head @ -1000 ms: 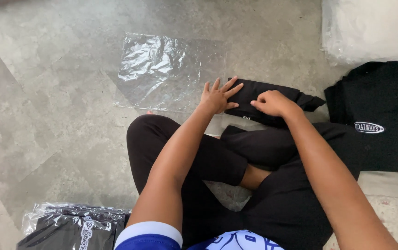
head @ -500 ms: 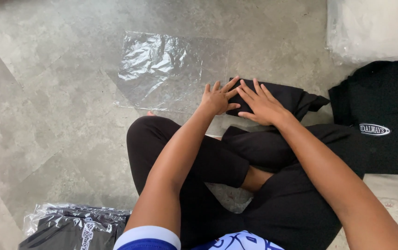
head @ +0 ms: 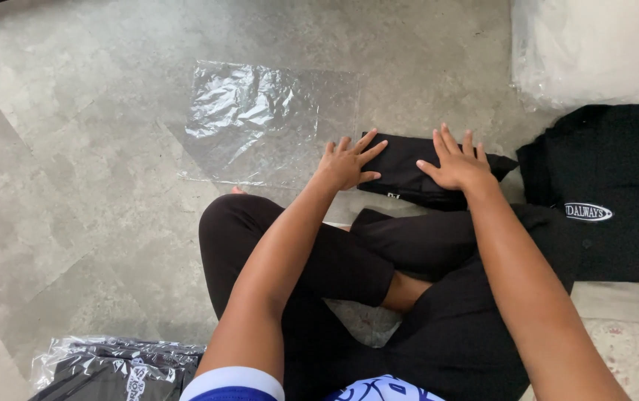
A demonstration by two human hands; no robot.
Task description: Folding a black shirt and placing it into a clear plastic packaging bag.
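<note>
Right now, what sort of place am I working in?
Probably an informal garment-packing spot on a concrete floor: a folded black garment under both hands, a clear plastic bag, bagged shirts.

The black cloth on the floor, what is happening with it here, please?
A person sits cross-legged on a grey stone floor and presses both flat hands on a folded black garment. The left hand lies on its left end, the right hand on its right part. An empty clear plastic bag lies flat just left of it. Another black garment lies to the right, and a bagged black garment sits near the person's left side.
</note>
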